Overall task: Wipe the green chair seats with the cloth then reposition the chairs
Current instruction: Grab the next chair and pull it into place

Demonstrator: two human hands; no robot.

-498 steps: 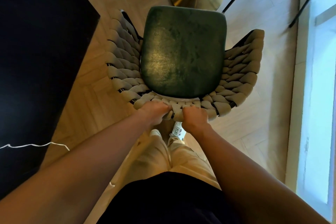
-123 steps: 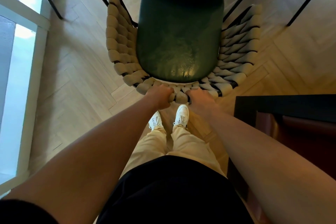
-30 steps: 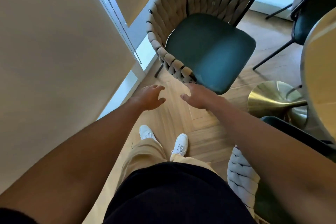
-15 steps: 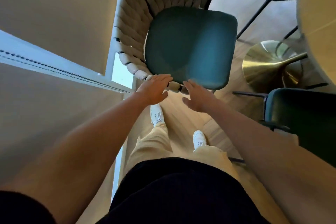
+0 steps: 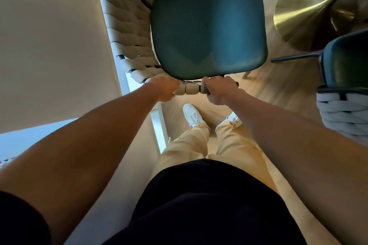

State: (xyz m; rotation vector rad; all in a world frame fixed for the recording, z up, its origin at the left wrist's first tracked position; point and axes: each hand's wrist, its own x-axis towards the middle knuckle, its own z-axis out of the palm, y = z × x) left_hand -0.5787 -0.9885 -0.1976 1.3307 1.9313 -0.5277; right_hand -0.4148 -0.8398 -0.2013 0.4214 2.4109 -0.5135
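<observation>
Both hands, spread above the chair's rim half a second ago, have now closed on it: the left hand [image 5: 163,91] at 9 o'clock of the near edge wraps the woven backrest [image 5: 127,32], and the right hand [image 5: 220,90] at 3 o'clock clenches round the dark frame end. Between and above them, at 12 o'clock, lies the green seat [image 5: 208,24], tight against the wall [image 5: 49,45]; this two-handed hold likely serves to swing the chair toward the brass table base [image 5: 306,12] at 2 o'clock. No cloth shows.
</observation>
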